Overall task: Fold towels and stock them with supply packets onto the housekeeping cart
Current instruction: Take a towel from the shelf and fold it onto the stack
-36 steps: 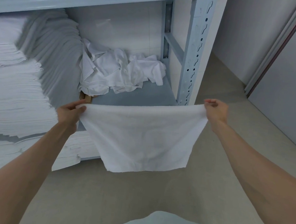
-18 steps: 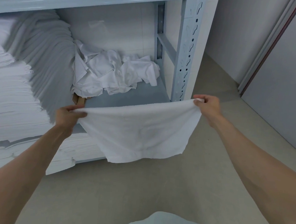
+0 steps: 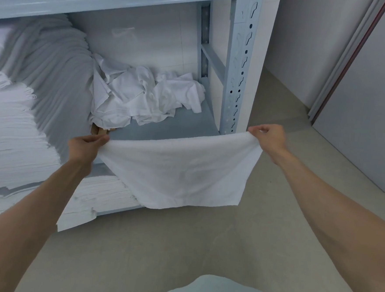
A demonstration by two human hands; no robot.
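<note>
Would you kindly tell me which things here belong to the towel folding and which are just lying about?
Part of the job:
- white towel, held spread in the air
- left hand, pinching one top corner
- right hand, pinching the other
- folded linen stacks

Just lying about:
- crumpled white cloths on the metal shelf
- grey door

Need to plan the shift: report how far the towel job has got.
Done: folded stacks fill the shelf's left side. In hand: one white towel spread open, corners pinched by left hand and right hand, not yet folded. Left: the crumpled pile; no cart or packets visible.
</note>
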